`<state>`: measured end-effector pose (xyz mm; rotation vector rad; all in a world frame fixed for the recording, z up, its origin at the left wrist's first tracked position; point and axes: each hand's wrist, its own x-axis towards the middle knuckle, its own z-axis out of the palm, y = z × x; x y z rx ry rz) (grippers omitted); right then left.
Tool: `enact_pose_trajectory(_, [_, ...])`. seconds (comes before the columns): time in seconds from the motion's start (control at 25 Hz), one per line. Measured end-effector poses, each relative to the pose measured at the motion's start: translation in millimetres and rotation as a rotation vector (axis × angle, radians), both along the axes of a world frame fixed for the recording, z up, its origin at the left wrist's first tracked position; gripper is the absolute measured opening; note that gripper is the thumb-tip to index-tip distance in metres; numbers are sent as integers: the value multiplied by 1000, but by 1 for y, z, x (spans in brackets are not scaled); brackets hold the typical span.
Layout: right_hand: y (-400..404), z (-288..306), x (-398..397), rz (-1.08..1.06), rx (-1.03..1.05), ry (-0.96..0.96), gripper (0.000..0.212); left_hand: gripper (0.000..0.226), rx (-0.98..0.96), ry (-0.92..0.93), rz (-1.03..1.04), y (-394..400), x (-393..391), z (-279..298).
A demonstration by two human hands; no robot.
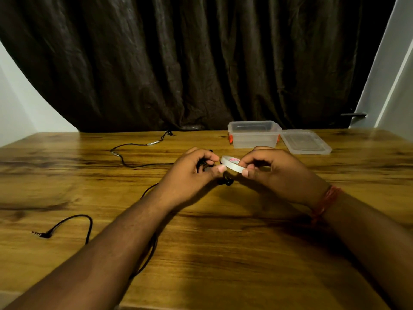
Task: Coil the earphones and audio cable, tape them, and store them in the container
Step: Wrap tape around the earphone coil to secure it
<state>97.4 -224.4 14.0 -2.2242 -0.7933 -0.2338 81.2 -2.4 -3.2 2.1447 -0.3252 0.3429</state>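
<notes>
Tape roll, red lettering unreadable.

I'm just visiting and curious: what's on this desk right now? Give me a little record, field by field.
left hand: left hand grips a bundle of black earphone cord
right hand: right hand holds the tape roll
tape roll: clear, held between both hands above the wooden table
audio cable: audio cable lies loose at far left, not coiled
jack plug: jack plug lies on the table, near left
container: container is clear, open, at the back
lid: lid lies flat, right of the container
</notes>
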Motion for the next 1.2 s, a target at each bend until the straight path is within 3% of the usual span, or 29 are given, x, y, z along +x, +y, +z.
enact_pose_trajectory(0.12, [2,-1,-1,-10,-13,-27,13,12,171,-187,57,-5,2,-1])
enact_pose_trajectory(0.2, [3,-3,0,-28,-8,-36,12,3,145,-204,76,-3,3,0])
enact_pose_trajectory(0.32, [4,-3,-2,-37,-15,-47,14,8,55,-140,65,-5,2,-1])
enact_pose_trajectory(0.4, [5,-4,-2,-36,-41,-83,14,14,105,-164,61,-8,3,-4])
enact_pose_trajectory(0.6, [6,-6,-1,-52,-33,-104,13,3,119,-271,92,-12,3,-3])
enact_pose_trajectory(0.76, [6,-6,0,-56,-16,-93,13,10,-48,-101,88,-10,4,-4])
enact_pose_trajectory(0.96, [6,-5,-3,-43,-12,-87,12,13,-474,190,-49,-7,3,-2])
enact_pose_trajectory(1.2, [6,-5,-2,-52,-41,-121,11,11,-470,214,-86,-6,3,0])
